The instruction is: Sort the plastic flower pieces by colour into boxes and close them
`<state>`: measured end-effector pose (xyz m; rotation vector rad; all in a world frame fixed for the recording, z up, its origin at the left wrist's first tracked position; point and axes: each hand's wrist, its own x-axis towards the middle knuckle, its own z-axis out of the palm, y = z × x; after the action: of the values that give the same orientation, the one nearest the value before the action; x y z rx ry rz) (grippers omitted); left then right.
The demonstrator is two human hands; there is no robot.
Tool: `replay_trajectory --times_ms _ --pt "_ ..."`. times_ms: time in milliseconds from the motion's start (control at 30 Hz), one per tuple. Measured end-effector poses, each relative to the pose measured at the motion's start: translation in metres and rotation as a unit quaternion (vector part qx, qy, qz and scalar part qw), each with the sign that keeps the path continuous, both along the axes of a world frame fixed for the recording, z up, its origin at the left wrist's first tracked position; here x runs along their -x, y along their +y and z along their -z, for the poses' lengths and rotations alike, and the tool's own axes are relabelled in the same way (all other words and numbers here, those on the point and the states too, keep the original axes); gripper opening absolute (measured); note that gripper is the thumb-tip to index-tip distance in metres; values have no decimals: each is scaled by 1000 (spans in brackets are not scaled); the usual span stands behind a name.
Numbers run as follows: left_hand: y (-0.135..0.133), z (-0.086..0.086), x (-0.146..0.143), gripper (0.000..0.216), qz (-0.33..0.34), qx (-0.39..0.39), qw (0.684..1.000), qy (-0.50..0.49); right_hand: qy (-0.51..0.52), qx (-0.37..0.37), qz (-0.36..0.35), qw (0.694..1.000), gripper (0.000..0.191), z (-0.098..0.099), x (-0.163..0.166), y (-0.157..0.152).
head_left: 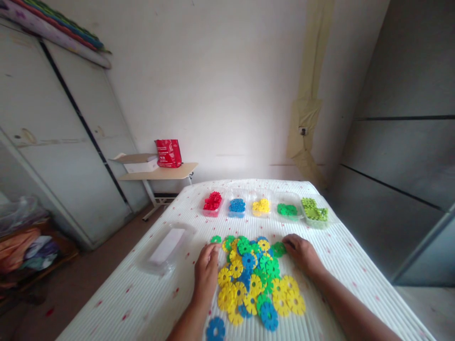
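Nearest lies a blue, round, notched plastic disc (215, 329) on the white ribbed surface (138, 300). Beyond it spreads a pile of yellow, blue and green notched plastic discs (249, 286), between the left hand (206, 263) and the right hand (302, 253), which reaches a round green disc (278, 249). Whether either hand's fingers are clamped, I cannot tell. Farther back, clear plastic tubs (317, 223) hold coloured pieces (261, 206).

A disc pile (249, 282) lies lower centre on the table (142, 312), between left hand (206, 264) and right hand (303, 252). Five tubs (261, 214) stand behind it, mid-frame.
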<state>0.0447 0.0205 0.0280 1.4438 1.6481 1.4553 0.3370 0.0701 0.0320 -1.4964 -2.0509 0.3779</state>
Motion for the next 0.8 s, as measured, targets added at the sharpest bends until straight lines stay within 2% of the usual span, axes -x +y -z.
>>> replay_trajectory --times_ms 267,367,467,567,667,800 --pt "2 1 -1 31 19 2 1000 9 -12 -5 -5 1000 23 3 -1 1" --pt "-1 -3 -2 23 53 -4 993 105 -14 -8 -6 1000 23 5 -1 1" --pt "-6 -9 -4 17 74 2 973 217 -11 -13 -7 1000 24 6 -1 2" --pt "-11 -12 -7 15 79 22 961 264 -11 -16 -7 1000 24 7 -2 3" --pt "-10 -10 -8 14 96 32 964 244 -9 -16 -8 1000 23 7 -2 2" --pt "-3 -6 -10 17 103 53 987 112 -13 -12 -5 1000 25 7 -2 2"
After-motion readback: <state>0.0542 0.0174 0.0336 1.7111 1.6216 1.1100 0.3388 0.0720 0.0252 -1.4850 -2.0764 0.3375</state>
